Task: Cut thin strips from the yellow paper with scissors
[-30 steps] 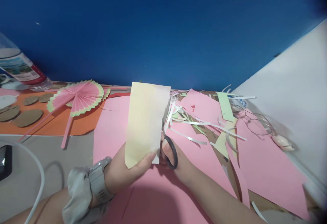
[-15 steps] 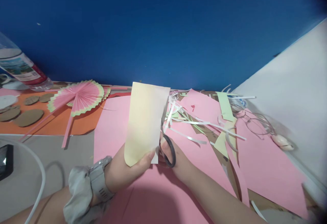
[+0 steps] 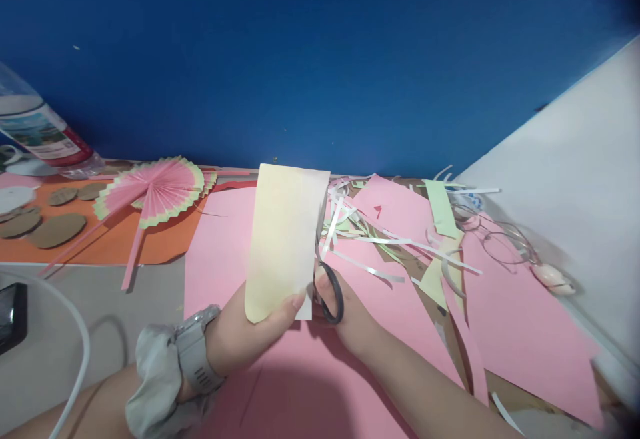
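My left hand (image 3: 265, 319) is closed on the lower end of a pale yellow sheet of paper (image 3: 283, 239), thumb in front and fingers hidden behind. The sheet stands nearly upright, and a white layer shows at its lower right corner. Black-handled scissors (image 3: 334, 292) are in my right hand (image 3: 350, 312), the thumb through one loop. Their blades lie along the right edge of the sheet, partly hidden by it. Both hands are above a large pink sheet (image 3: 220, 252).
A pink and green pleated paper fan (image 3: 155, 192) and cardboard discs (image 3: 57, 231) lie on orange paper (image 3: 160, 245) to the left. Behind stands a plastic bottle (image 3: 50, 135). Paper strips (image 3: 370, 267) and a corded mouse (image 3: 553, 279) are on the right. A white cable (image 3: 83, 332) crosses the left front.
The yellow sheet has tipped and shifted very slightly, its top edge a little lower. The scissors' handle has moved up a touch. Both hands keep their hold.
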A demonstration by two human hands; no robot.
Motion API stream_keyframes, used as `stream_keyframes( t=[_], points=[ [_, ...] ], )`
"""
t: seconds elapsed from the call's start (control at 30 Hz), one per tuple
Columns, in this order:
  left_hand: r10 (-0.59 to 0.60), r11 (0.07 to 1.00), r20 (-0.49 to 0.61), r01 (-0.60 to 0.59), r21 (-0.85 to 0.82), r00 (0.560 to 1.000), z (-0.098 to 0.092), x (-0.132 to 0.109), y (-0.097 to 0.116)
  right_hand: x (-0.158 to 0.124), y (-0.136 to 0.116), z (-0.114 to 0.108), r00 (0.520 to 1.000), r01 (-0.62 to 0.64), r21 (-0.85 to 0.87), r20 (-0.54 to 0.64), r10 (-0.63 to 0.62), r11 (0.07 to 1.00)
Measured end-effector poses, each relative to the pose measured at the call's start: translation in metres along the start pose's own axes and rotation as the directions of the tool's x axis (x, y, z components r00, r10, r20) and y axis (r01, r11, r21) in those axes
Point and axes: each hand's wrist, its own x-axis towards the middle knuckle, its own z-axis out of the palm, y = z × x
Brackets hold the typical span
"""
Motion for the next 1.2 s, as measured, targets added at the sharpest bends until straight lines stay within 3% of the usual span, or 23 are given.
stream_keyframes(
  t=[0.33, 0.7, 1.2],
  points=[
    [-0.044, 0.995, 0.096, 0.053, -0.084, 0.994, -0.001, 0.0, -0.003, 0.0, 0.0, 0.001, 1.0, 0.022, -0.015, 0.003, -0.022, 1.0],
    [-0.025, 0.998, 0.082, 0.029, -0.047, 0.996, -0.002, -0.001, -0.009, 0.0, -0.004, 0.001, 0.997, 0.074, -0.042, -0.002, -0.075, 0.996],
    [0.02, 0.998, 0.088, -0.015, -0.06, 0.996, -0.002, 0.0, -0.01, 0.002, 0.001, -0.001, 0.998, 0.056, -0.101, 0.005, -0.056, 0.993]
  ],
)
